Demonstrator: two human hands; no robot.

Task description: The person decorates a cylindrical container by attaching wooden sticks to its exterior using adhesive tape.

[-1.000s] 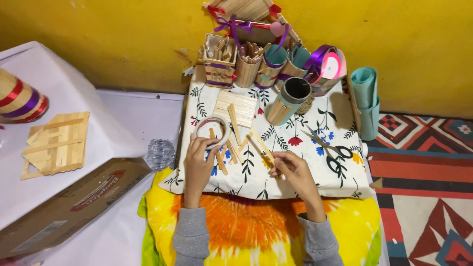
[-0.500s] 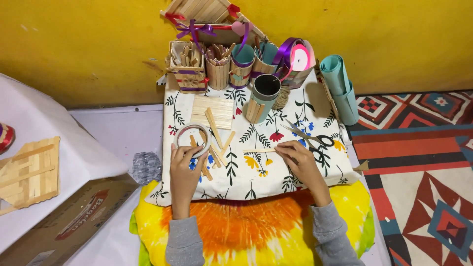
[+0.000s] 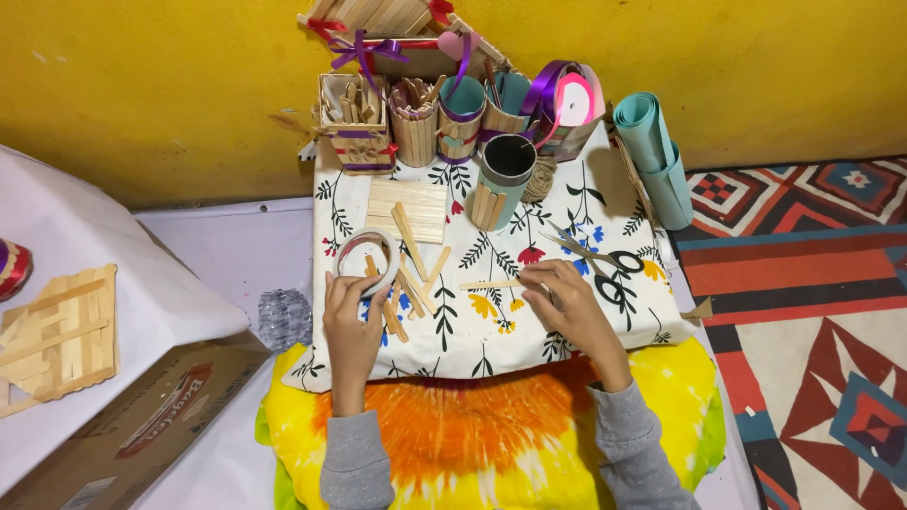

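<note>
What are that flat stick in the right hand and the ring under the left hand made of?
The stick looks like pale bare wood: matte, thin, flat, like a craft stick. The ring under the left hand looks like a roll of white tape, probably paper on a card core; its surface is too small to tell.

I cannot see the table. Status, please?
Left hand on tape roll. Right hand pinches one wooden stick. Scissors beside right hand, apart.

A yellow wall (image 3: 170,85), scuffed and evenly lit, runs across the top. To the right the floor carries a patterned rug (image 3: 812,283) in red, blue and white. At left lies a white sheet (image 3: 104,236), over what may be low furniture.
</note>
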